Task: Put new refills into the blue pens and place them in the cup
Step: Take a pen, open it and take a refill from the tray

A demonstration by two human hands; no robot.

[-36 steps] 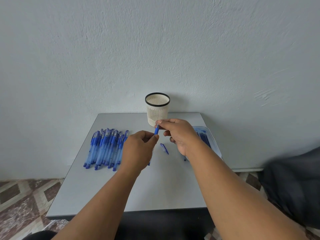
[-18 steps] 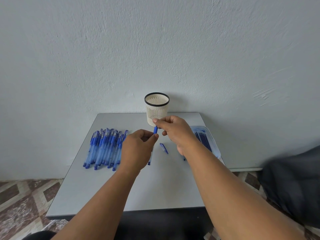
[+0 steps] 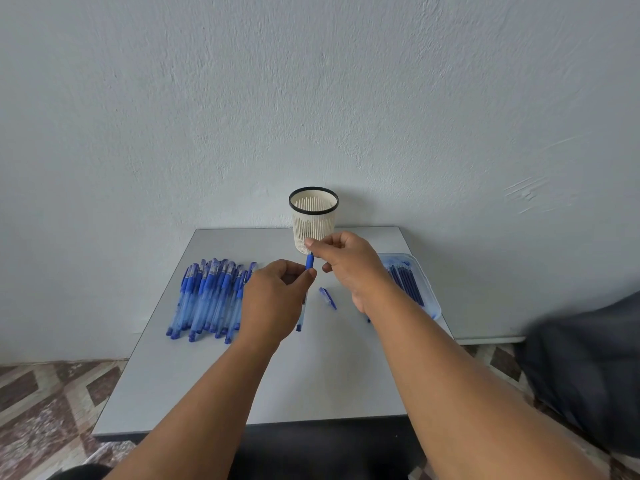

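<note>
Blue pen, translucent plastic barrel with a darker blue grip section [image 3: 309,262]: one unit in hand, above the table centre, held roughly upright in the head view, the only view on offer. My left hand [image 3: 273,299] has its fingers curled round the barrel, whose lower end shows below my palm near the table; I judge this steadies the body while the top is worked. My right hand [image 3: 346,261] pinches the top of the grip section between thumb and forefinger, the other fingers loosely curled, probably to twist or seat that piece over a refill. Whether a refill is already inside I cannot tell.

Cream slotted plastic cup with a black rim [image 3: 313,220]: at 12 o'clock from my hands, by the wall, upright. No pens show above its rim, so I judge the job near its beginning.

Stock of blue pens, a loose row laid side by side [image 3: 211,299]: at 9 o'clock, on the grey tabletop [image 3: 263,382], within easy reach of my left hand.

Clear shallow plastic tray holding dark blue refills [image 3: 407,282]: at 3 o'clock, on my right hand's side, for picking.

Small loose blue pen part, likely a cap [image 3: 327,297]: on the table between my hands, parked until wanted.
</note>
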